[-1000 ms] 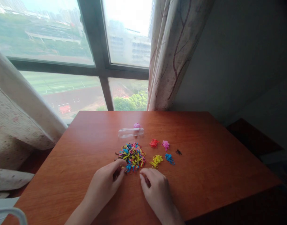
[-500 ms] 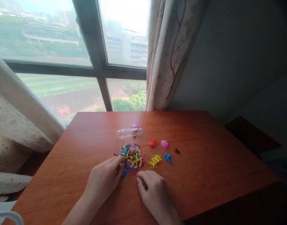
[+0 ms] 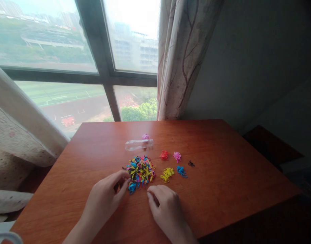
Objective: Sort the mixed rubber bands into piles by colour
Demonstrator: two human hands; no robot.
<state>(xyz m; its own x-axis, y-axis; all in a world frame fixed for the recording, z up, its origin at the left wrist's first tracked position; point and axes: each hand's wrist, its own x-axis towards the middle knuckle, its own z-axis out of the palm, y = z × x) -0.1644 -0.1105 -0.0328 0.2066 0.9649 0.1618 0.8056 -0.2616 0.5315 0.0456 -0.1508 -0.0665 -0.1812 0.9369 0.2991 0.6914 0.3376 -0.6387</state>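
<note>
A mixed pile of small elastic bands point(image 3: 142, 169) in yellow, blue, black, pink and red lies on the wooden table. At the pile's left edge is my left hand point(image 3: 111, 186), its thumb and bent fingers a little apart with nothing visible between them. A small clump of blue bands point(image 3: 132, 187) sits by its thumb. My right hand point(image 3: 165, 203) rests near the front of the pile, thumb and fingers pressed together; whatever they may hold is hidden. Sorted by colour to the right are yellow bands point(image 3: 167, 175), blue bands point(image 3: 181, 171), red bands point(image 3: 164, 155), pink bands point(image 3: 177, 156) and black bands point(image 3: 191, 163).
Behind the pile, a clear plastic bottle point(image 3: 138, 145) lies on its side with a pinkish-purple object point(image 3: 145, 137) beside it. The table point(image 3: 221, 189) reaches back to a window between curtains point(image 3: 180, 67). A white curved object point(image 3: 8, 237) shows at bottom left.
My left hand has drawn slightly left and back from the pile, its thumb and fingers parting, and more of the blue clump shows. My right hand has stayed nearly still.
</note>
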